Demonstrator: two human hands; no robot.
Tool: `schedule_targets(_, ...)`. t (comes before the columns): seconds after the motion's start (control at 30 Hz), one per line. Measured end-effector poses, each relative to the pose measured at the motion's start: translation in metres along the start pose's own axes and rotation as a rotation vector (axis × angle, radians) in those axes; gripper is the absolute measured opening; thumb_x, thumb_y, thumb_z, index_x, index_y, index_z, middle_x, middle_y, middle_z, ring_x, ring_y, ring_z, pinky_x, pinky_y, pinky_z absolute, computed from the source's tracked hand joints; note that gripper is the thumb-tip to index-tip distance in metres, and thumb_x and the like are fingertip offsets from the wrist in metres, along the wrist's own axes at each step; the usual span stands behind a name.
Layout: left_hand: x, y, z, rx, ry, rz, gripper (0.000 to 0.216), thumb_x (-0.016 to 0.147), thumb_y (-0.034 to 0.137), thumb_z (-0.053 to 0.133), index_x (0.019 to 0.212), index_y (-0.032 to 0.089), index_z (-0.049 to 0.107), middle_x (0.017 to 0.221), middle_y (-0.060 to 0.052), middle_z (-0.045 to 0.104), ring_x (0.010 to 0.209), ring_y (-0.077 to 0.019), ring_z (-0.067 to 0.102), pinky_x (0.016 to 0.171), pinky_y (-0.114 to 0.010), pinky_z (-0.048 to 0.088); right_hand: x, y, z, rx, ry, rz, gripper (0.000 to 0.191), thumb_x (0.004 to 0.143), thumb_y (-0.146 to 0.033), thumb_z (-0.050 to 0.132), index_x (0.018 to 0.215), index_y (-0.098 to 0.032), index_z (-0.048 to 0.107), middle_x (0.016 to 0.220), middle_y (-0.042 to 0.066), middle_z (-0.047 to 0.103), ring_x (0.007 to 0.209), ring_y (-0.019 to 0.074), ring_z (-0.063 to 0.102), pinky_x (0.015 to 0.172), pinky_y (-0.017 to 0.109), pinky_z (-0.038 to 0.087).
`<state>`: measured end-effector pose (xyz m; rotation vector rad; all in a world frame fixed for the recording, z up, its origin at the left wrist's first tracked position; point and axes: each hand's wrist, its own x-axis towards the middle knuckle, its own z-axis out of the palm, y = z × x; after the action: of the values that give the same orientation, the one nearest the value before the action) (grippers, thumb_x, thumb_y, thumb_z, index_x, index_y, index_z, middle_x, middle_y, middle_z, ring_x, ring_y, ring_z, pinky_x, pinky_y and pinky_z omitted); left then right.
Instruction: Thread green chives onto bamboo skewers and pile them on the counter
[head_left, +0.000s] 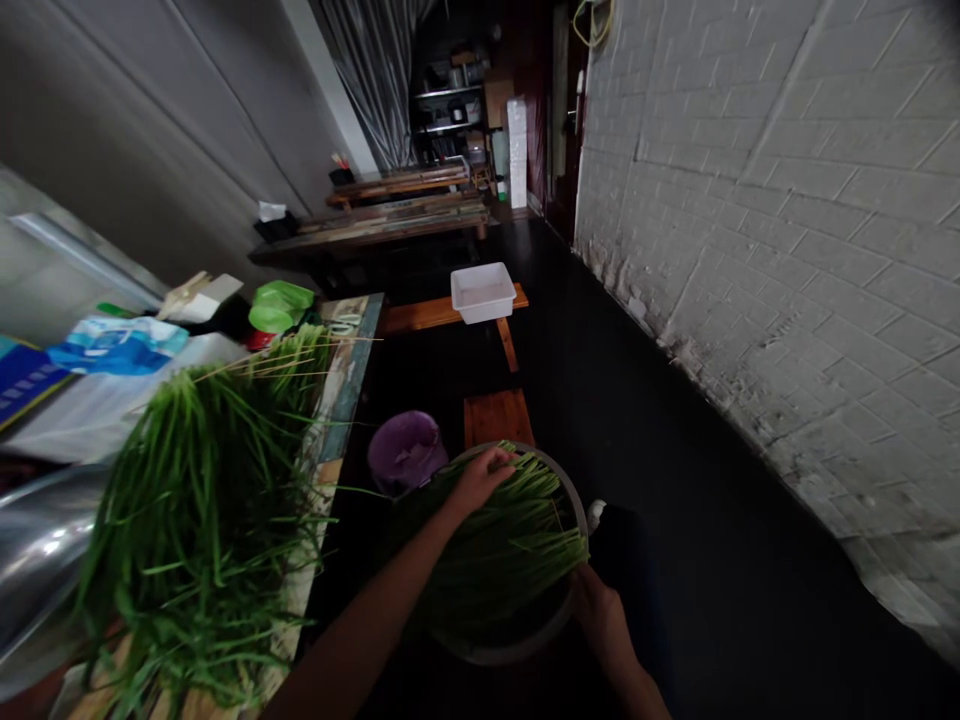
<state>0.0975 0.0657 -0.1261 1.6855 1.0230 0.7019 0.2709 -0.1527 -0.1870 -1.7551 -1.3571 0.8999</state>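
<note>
A round, pale-rimmed basin (pixel 579 502) is in front of me at the lower middle, filled with long green chives (pixel 499 560) whose pale cut ends point right. My left hand (pixel 484 480) reaches over the basin's far left side and lies on the chives, fingers apart and slightly bent. At the near right rim, my right hand (pixel 598 608) has its fingers curled against the basin's edge, close to the cut ends; its fingertips are dim and partly hidden. A large loose heap of chives (pixel 202 500) covers the table to the left.
The worn wooden table (pixel 341 400) also bears a metal bowl (pixel 49 560), a blue-white packet (pixel 116 343) and a green bag (pixel 280 305). A purple bucket (pixel 406 450) stands beside a wooden stool (pixel 497 415). Beyond, a white tub (pixel 482 290) rests on a bench (pixel 420 316). A brick wall (pixel 810 250) runs along the right.
</note>
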Motion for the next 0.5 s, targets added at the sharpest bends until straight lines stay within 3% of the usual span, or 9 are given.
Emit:
schedule_targets(0.1,-0.008,0.033,-0.028,-0.157,-0.008,-0.032,0.023,0.078,0.036,0.057,0.092,0.019,0.051,0.087,-0.002,0.066,0.081,-0.016,0.061,0.077,-0.03,0.045,0.001,-0.002,-0.001,0.028,-0.005,-0.007,0.043,0.093,-0.045,0.032,0.085,-0.014,0.061,0.056,0.001,0.059,0.047,0.0115,0.052,0.046,0.018,0.039)
schedule_targets(0.2,-0.012,0.041,-0.032,-0.239,-0.038,-0.117,0.033,0.076,0.041,0.06,0.098,0.017,0.057,0.078,-0.001,0.065,0.063,-0.0112,0.056,0.065,-0.025,0.044,0.003,-0.013,-0.005,0.054,-0.004,-0.019,0.043,0.093,-0.045,0.032,0.088,-0.014,0.062,0.06,0.002,0.062,0.05,0.0126,0.055,0.047,0.018,0.042)
schedule_targets(0.37,-0.015,0.018,0.005,-0.46,-0.115,-0.364,0.041,0.07,0.047,0.065,0.089,0.011,0.064,0.071,-0.002,0.059,0.058,-0.0084,0.049,0.054,-0.021,0.035,0.007,-0.038,-0.012,0.049,-0.005,-0.068,0.044,0.093,-0.044,0.029,0.085,-0.016,0.062,0.062,0.002,0.062,0.055,0.0136,0.057,0.053,0.019,0.045)
schedule_targets(0.5,-0.018,0.012,0.029,-0.587,-0.205,-0.4,0.039,0.068,0.046,0.069,0.083,0.01,0.065,0.074,-0.004,0.059,0.066,-0.0112,0.053,0.059,-0.023,0.037,0.011,-0.047,-0.014,0.015,-0.012,-0.078,0.044,0.093,-0.045,0.028,0.085,-0.016,0.06,0.059,0.002,0.059,0.052,0.0128,0.055,0.053,0.018,0.043)
